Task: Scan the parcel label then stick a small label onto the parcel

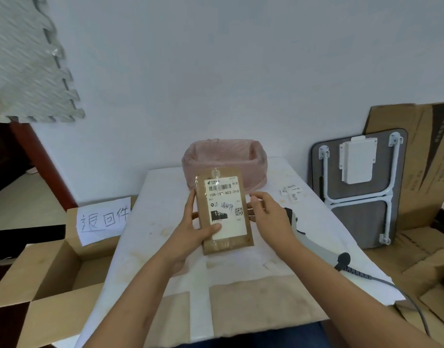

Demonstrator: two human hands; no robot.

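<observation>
A makeshift parcel-sorting room: open brown cardboard boxes (40, 267) at lower left, a grey handheld barcode scanner (313, 237) on the white-covered table (150, 242), centre right.

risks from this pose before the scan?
1. The left hand thumb lies on the shipping label of the parcel; it could block the scan if it slides up.
2. The scanner lies behind the right hand; reaching back may snag its cable.
</observation>
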